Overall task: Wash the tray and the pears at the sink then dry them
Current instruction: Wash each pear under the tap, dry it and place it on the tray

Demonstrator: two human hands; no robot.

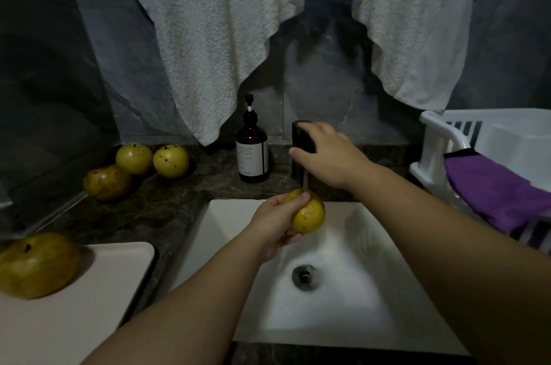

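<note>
Nearest, at the lower left of the frame, one pear [35, 264] sits on the pale tray [89, 299] on the table. At mid-frame the left hand [275, 226] has its grip curled round a wet pear [308, 215] over the white sink [357, 290], right under a thin stream of water. Straight above and behind it the right hand [328, 152] holds the dark tap [301, 138], so it looks nearer for the water, while three pears [135, 166] wait at far left.
</note>
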